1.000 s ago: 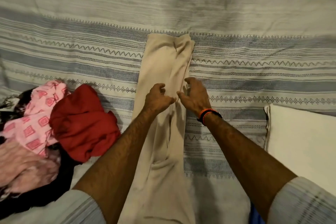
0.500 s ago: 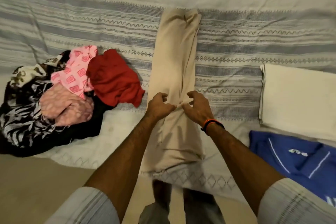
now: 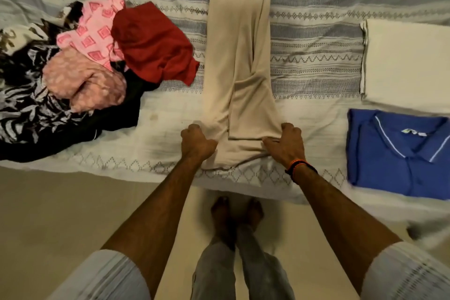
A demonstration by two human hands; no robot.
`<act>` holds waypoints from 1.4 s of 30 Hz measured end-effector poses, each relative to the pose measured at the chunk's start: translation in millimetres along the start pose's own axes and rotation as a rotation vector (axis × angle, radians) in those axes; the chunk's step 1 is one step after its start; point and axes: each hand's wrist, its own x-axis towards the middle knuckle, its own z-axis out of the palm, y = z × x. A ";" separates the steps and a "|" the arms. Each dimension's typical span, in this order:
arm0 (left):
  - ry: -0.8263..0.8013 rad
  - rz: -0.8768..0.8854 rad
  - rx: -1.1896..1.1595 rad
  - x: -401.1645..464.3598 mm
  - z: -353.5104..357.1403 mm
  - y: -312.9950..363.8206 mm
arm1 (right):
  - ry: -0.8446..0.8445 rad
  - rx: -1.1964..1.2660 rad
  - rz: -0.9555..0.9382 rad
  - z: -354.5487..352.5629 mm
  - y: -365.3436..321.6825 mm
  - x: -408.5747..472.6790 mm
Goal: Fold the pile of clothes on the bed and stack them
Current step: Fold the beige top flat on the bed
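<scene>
At the bed's near edge, your left hand [image 3: 196, 142] and right hand [image 3: 286, 143] grip the waist end of the beige trousers [image 3: 239, 56], laid lengthwise, not yet folded across. Two folded garments [image 3: 401, 153] lie right; the unfolded pile [image 3: 80, 68] waits left.

One long beige pair of trousers [image 3: 239, 61], one folded blue polo shirt [image 3: 399, 153], one folded white cloth [image 3: 406, 63], one red garment [image 3: 153, 44], one pink patterned garment [image 3: 95, 34], two hands.
</scene>
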 end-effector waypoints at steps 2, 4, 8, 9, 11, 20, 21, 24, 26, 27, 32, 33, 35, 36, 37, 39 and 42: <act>0.033 0.007 -0.062 2.8 6.9 -6.6 | 0.023 0.063 0.017 2.3 4.1 3.5; 0.031 -0.020 -0.173 6.6 12.6 -11.7 | 0.012 0.188 0.079 4.9 6.5 10.3; -0.040 -0.064 -0.367 11.6 18.2 -11.6 | -0.035 0.350 0.165 7.2 8.8 24.4; -0.073 -0.072 -0.403 11.2 19.3 -10.6 | -0.042 0.342 0.163 6.8 8.2 25.0; -0.113 -0.097 -0.435 8.4 22.4 -7.9 | -0.043 0.353 0.160 5.5 7.4 22.7; -0.150 -0.205 -0.522 -46.2 7.1 -9.9 | -0.137 0.560 0.223 -20.9 9.4 -26.6; -0.155 -0.210 -0.522 -53.2 4.2 -11.0 | -0.138 0.563 0.237 -23.5 11.7 -34.3; -0.191 -0.223 -0.533 -74.8 -5.7 -12.9 | -0.149 0.623 0.275 -34.8 14.1 -61.6; -0.209 -0.224 -0.528 -85.5 -10.6 -12.2 | -0.145 0.643 0.291 -40.4 14.6 -74.2; -0.214 -0.225 -0.527 -89.1 -12.4 -10.9 | -0.142 0.649 0.295 -42.3 14.2 -78.2; -0.239 -0.284 -0.566 -90.5 -22.5 0.2 | -0.137 0.717 0.318 -53.7 4.4 -78.6; -0.249 -0.300 -0.578 -88.6 -25.6 4.0 | -0.137 0.742 0.324 -56.5 0.4 -75.0; -0.267 -0.318 -0.623 -84.9 -32.3 11.4 | -0.139 0.793 0.339 -62.1 -9.1 -67.9; -0.274 -0.315 -0.650 -82.5 -37.2 18.1 | -0.140 0.820 0.345 -66.5 -15.5 -62.9; -0.284 -0.313 -0.683 -80.1 -41.3 23.9 | -0.138 0.840 0.349 -70.4 -20.9 -57.8; -0.284 -0.315 -0.759 -70.8 -49.2 35.1 | -0.144 0.870 0.341 -78.3 -33.6 -46.6; -0.281 -0.338 -0.831 -52.1 -58.8 56.0 | -0.156 0.926 0.319 -91.1 -54.0 -26.3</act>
